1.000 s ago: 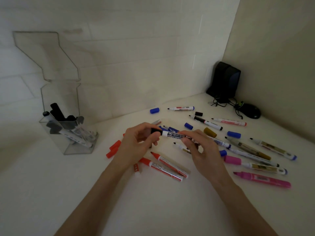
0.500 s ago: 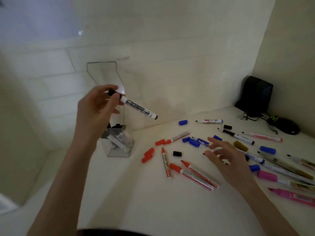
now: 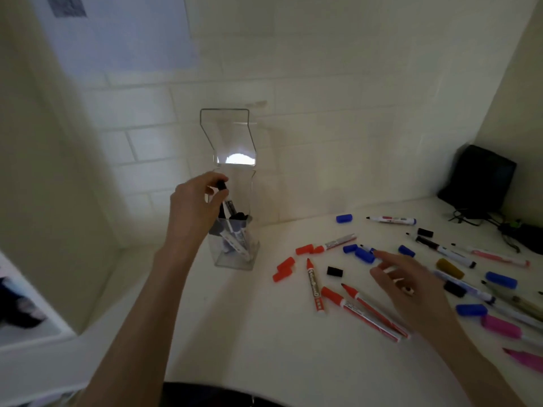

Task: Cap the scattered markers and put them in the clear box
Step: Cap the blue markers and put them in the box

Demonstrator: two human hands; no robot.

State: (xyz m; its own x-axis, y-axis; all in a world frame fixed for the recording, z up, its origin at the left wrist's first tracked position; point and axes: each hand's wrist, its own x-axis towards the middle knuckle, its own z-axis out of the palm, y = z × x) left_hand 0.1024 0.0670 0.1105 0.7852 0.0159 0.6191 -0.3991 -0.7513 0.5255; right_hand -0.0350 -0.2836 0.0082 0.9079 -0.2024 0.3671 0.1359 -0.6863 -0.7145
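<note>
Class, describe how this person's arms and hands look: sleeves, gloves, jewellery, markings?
Both forearms are bare down to the frame's bottom edge, and no sleeves show. The left hand and right hand wear no gloves. No watch or bracelet shows. The right fingers are too blurred to rule out a ring.
</note>
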